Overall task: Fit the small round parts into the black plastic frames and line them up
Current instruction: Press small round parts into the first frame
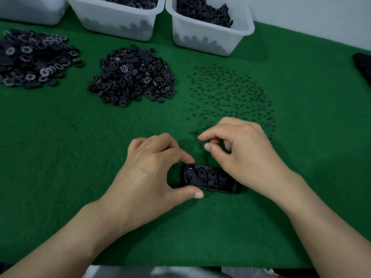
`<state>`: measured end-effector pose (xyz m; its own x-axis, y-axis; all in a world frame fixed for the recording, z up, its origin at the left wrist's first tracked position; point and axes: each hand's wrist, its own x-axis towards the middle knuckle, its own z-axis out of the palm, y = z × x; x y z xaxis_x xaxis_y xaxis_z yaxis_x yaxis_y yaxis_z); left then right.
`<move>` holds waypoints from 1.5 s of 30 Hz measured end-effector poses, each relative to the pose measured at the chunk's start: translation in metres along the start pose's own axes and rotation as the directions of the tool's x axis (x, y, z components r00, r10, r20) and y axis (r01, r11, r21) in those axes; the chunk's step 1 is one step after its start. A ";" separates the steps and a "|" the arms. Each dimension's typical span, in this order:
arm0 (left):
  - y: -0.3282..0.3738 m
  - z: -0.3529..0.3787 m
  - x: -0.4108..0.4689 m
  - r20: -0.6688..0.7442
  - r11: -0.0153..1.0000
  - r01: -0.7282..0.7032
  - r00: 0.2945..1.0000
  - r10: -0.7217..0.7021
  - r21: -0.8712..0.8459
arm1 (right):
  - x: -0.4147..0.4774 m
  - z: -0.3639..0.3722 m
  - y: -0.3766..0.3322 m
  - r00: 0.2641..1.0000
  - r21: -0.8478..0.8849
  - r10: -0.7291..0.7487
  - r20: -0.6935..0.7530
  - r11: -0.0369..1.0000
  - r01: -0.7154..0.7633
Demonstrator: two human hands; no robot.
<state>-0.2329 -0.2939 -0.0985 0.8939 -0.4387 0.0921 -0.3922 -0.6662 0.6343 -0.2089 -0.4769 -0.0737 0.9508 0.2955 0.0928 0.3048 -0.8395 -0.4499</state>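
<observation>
On green felt [60,157], left hand [148,173] pinches black frame [210,177].

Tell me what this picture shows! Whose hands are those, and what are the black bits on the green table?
No machine here: these are a person's two bare hands, filmed by a camera worn on their head, looking down. The left hand holds one end of a black plastic frame between finger and thumb, on a green felt table. Some round parts already sit in the frame. The right hand hovers over it, fingers curled; I can't tell if it pinches anything. Farther back lie a pile of small round parts, a pile of patterned discs, scattered tiny pins and white bins holding more parts.
</observation>
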 end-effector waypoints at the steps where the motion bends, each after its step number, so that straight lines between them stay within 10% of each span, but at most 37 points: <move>1: 0.000 0.000 0.000 -0.001 1.000 -0.001 1.000 0.001 0.002 | 0.004 0.001 0.000 1.000 -0.004 -0.001 0.004 1.000 0.001; 14: -0.001 0.000 0.000 -0.009 1.000 0.005 1.000 -0.005 -0.007 | 0.016 0.009 -0.012 0.999 -0.100 0.020 0.049 0.995 -0.015; 33: -0.001 0.000 0.000 -0.006 1.000 -0.001 1.000 0.001 -0.011 | 0.016 -0.010 0.010 0.970 0.378 0.242 -0.022 0.900 -0.217; 45: -0.001 0.000 0.000 -0.003 1.000 -0.006 1.000 0.006 -0.009 | -0.026 0.002 0.006 0.991 0.265 -0.118 0.055 0.959 0.100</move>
<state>-0.2319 -0.2932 -0.0994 0.8922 -0.4408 0.0985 -0.3958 -0.6578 0.6408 -0.2320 -0.4884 -0.0801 0.9036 0.4174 0.0964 0.3727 -0.6551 -0.6573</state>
